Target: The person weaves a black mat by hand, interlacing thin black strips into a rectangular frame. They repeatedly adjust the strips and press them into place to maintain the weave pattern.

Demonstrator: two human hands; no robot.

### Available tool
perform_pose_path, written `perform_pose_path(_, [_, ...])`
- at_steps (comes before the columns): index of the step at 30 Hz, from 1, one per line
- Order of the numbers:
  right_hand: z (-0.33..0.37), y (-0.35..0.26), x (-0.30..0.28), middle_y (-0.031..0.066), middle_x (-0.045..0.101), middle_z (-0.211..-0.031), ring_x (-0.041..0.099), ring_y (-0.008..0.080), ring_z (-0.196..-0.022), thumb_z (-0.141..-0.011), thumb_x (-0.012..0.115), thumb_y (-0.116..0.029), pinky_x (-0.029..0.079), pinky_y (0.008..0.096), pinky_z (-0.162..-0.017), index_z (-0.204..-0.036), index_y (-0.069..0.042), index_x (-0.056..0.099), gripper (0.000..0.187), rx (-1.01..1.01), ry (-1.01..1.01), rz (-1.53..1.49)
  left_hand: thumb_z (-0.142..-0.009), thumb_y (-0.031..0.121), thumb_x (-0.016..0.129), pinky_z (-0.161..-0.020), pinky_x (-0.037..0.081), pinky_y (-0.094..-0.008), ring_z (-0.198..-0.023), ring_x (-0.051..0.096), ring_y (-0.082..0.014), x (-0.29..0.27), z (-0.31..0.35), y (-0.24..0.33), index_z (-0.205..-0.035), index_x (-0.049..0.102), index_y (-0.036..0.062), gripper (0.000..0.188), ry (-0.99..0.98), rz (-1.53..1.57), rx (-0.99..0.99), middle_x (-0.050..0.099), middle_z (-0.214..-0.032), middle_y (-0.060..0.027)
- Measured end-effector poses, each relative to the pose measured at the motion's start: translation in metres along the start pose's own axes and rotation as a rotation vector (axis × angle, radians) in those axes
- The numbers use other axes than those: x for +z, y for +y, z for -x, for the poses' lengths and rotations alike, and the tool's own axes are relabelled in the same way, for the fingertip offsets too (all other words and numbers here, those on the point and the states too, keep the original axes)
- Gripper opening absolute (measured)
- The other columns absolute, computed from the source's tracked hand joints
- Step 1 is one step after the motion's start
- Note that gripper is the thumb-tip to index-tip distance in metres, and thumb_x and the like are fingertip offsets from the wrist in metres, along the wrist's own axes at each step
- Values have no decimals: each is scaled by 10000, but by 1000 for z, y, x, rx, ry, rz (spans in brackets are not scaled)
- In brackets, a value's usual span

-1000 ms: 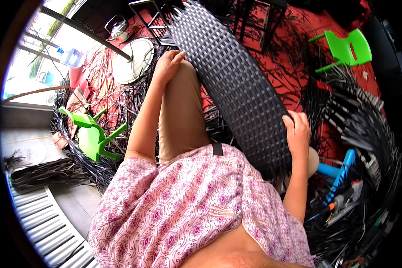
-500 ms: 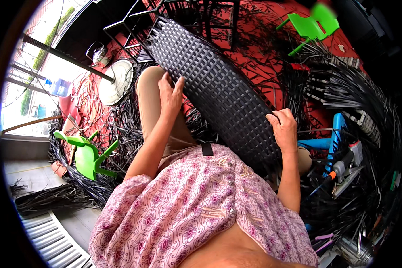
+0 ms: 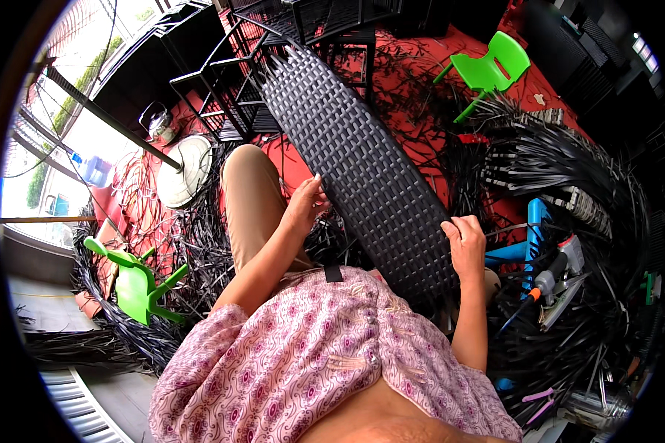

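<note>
A long black woven rattan panel slants from the far left down to my lap, with loose strip ends at its far tip. My left hand is at its left edge, fingers bent and their tips against the weave. On the opposite edge, nearer my body, my right hand pinches the rim between thumb and fingers. The panel's underside and near end are partly hidden.
Black plastic strips lie in heaps on the right. Black metal frames stand at the far left. Green chairs are far right and left. A power tool lies beside a blue object. A kettle stands near a round base.
My left hand has slid nearer along the panel's left edge and its fingers have curled. The right hand stays on the right edge. The whole view has shifted slightly.
</note>
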State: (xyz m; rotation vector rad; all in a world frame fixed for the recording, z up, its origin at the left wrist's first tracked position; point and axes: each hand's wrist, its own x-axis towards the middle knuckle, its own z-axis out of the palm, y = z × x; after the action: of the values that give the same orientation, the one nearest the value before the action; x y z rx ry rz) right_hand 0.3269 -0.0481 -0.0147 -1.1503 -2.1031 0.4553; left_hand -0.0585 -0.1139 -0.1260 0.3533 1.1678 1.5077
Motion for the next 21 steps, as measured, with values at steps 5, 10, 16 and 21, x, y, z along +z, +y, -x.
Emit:
perform_pose_path(5, [17,-3,-14,189,649,-969,654,382,-877,-954,723,-232,521,436,-776,-1022,50,703,291,0,36,7,-1029,403,647,-738,509,-284,-732,585,-78,16,20,-1,-1080,592,167,247,-82,72,5,576,-898,58])
perform_pose_path(10, [39,7,-33,180,680,-979,669,356,-894,-915,719,-129,520,395,-832,-999,67,710,213,94,120,-69,-1011,418,669,-815,525,-301,-837,585,-73,55,44,21,-1323,563,-9,538,-82,-86,149,568,-960,19])
perform_pose_path(16, [92,47,-55,169,655,-973,628,295,-918,-979,649,-170,499,388,-865,-1024,109,675,283,271,251,-41,-983,427,702,-880,502,-313,-1015,601,-155,143,41,54,-1401,524,-39,651,-295,-223,259,608,-1247,-73])
perform_pose_path(21, [69,43,-48,157,638,-937,593,279,-877,-996,636,-178,485,376,-835,-972,101,659,281,297,333,-124,-970,397,728,-819,478,-297,-928,554,-112,181,-3,81,-1164,625,-10,462,-332,-258,373,615,-1020,-8])
